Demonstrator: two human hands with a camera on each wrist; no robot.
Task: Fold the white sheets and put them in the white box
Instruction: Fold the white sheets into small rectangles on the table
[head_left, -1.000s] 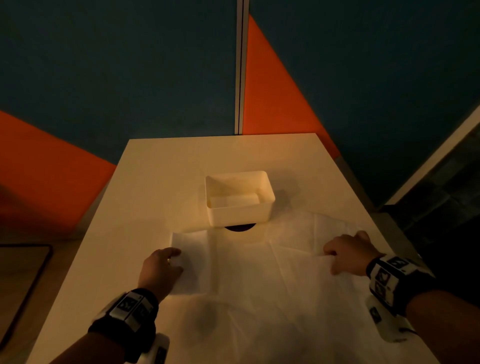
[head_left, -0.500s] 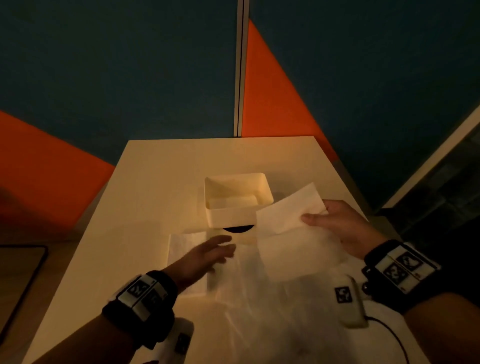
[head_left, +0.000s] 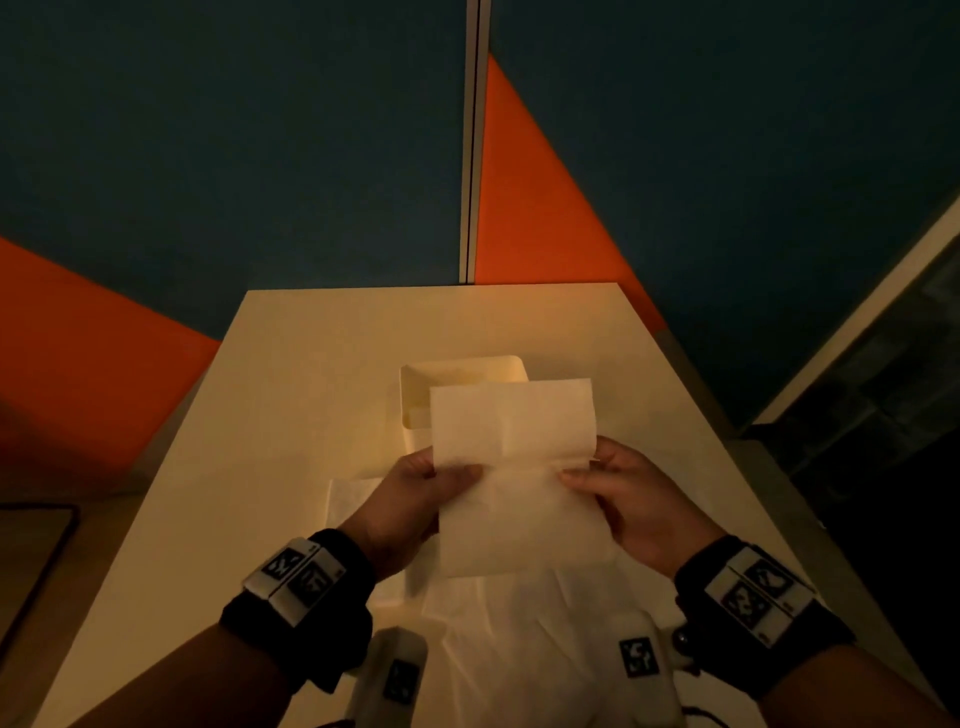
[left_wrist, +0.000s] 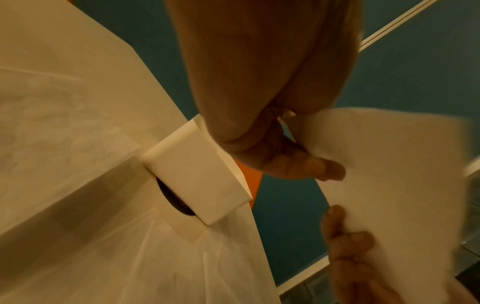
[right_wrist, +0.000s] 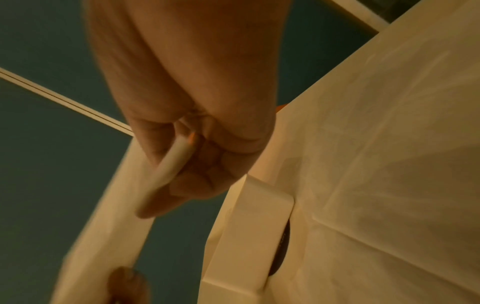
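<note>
A white sheet (head_left: 511, 467) is held in the air above the table, bent over itself along a crosswise fold. My left hand (head_left: 415, 491) pinches its left edge (left_wrist: 337, 144) and my right hand (head_left: 623, 493) pinches its right edge (right_wrist: 171, 162). Behind the sheet stands the white box (head_left: 415, 395), partly hidden by it; the box (left_wrist: 197, 174) rests on a dark round disc. More white sheets (head_left: 519, 623) lie flat on the table below my hands, and another sheet (head_left: 348, 499) shows at the left.
The cream table (head_left: 311, 364) runs back to a blue and orange wall (head_left: 311, 156). Its right edge drops to a dark floor (head_left: 857, 467). A dark-rimmed surface (head_left: 31, 545) lies beyond the table's left edge.
My right hand lifted one sheet off the pile and carried it toward the middle. My left hand left the table and took the sheet's left edge; both now hold it folded over.
</note>
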